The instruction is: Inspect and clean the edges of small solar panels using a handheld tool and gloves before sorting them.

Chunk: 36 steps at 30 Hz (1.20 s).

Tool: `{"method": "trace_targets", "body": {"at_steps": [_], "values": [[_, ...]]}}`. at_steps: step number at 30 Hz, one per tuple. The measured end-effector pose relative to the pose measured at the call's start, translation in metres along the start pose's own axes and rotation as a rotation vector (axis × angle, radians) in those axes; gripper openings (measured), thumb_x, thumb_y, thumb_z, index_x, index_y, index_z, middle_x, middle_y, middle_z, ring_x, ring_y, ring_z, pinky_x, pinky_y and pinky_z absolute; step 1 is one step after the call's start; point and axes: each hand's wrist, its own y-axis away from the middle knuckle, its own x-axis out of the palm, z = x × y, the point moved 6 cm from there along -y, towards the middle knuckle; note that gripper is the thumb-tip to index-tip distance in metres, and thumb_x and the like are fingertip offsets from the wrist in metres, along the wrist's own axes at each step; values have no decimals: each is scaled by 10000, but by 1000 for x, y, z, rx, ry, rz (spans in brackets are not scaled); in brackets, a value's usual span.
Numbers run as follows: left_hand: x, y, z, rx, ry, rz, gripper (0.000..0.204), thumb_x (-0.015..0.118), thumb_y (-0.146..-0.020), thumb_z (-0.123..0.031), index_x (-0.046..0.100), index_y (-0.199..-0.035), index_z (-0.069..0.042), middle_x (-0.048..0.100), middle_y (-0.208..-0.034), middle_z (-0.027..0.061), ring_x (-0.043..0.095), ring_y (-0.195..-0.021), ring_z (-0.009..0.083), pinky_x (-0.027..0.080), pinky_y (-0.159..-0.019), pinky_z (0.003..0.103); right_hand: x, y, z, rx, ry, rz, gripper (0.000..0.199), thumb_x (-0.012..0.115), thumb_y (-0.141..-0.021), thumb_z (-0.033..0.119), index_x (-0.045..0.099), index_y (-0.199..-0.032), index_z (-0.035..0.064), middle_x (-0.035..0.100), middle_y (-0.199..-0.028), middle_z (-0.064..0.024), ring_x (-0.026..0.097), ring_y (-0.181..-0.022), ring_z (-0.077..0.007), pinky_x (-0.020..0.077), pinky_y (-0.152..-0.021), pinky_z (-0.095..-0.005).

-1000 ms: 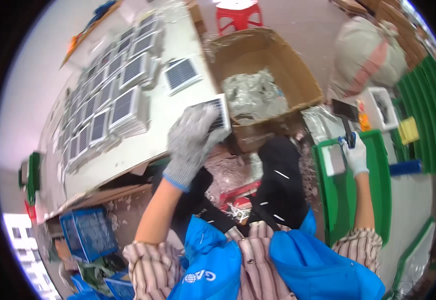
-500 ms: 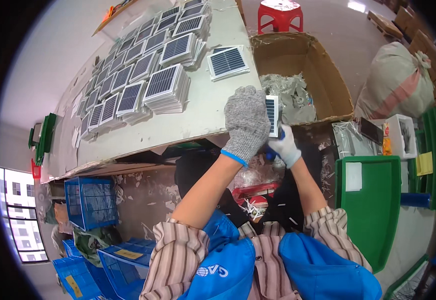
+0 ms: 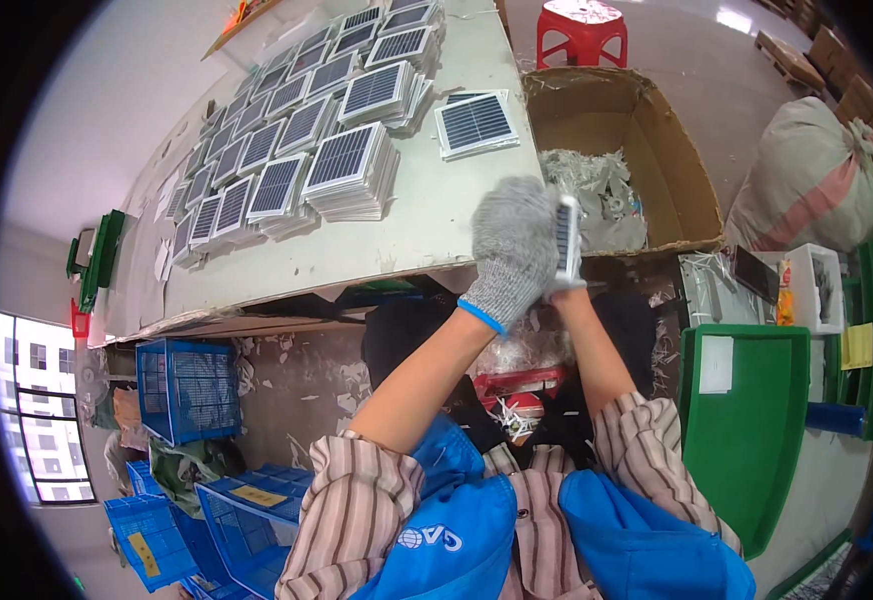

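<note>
My left hand [image 3: 513, 240], in a grey knit glove with a blue cuff, is closed on the edge of a small solar panel [image 3: 568, 240]. The panel has dark cells and a white border and stands nearly edge-on at the table's near right corner. Behind and below it is my right hand [image 3: 567, 289] in a white glove, mostly covered by the panel and the left hand. Its fingers are hidden, as is anything in them. On the white table [image 3: 417, 225], a few similar panels [image 3: 477, 122] lie beyond my hands, and several stacks of them [image 3: 352, 165] fill the left part.
Right of the table stands an open cardboard box [image 3: 687, 190] with plastic scraps inside. A green tray [image 3: 747, 430] is at my right side. Blue crates [image 3: 187, 390] stand at lower left. A red stool [image 3: 582, 35] and a tied sack [image 3: 807, 185] are farther off.
The panel has turned more edge-on in my left hand. My right hand has moved in behind it, and the blue item seen by its fingers is now hidden. The view has shifted slightly.
</note>
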Motion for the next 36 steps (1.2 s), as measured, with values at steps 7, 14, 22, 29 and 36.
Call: {"method": "trace_targets", "body": {"at_steps": [7,14,22,29,36], "values": [[-24,6,17,36,24,-199,398,644,-792,-344,604,-1044,-39,565,-927,147,546,-945,316,411,-870,469,-24,36,31,-126,116,70,266,684,-826,155,631,-1048,19,669,-904,-46,628,-788,-120,508,-750,-262],[-8,4,-3,43,38,-11,241,615,-728,-137,612,-958,-68,577,-906,133,561,-902,315,459,-776,434,-36,49,44,-77,262,204,175,693,-731,80,635,-876,0,654,-762,-28,606,-682,-86,493,-623,-271],[-4,6,-4,7,-8,9,249,601,-743,-150,608,-986,-95,552,-936,103,538,-936,291,448,-782,440,-31,108,25,63,43,29,448,716,-764,69,492,-1150,35,611,-994,-65,603,-834,-120,498,-730,-256],[-1,-1,-12,66,-5,108,218,607,-771,-170,616,-973,-88,564,-887,100,560,-893,288,458,-770,443,9,14,2,25,-602,104,524,376,-962,480,507,-1257,68,579,-1183,-115,558,-1085,-251,426,-986,-394],[-28,-2,7,42,30,133,282,636,-788,-267,614,-990,-72,575,-918,120,559,-908,309,431,-833,442,-32,23,-4,51,-260,173,276,572,-890,294,622,-946,28,643,-795,-39,617,-714,-133,508,-682,-269]]}}
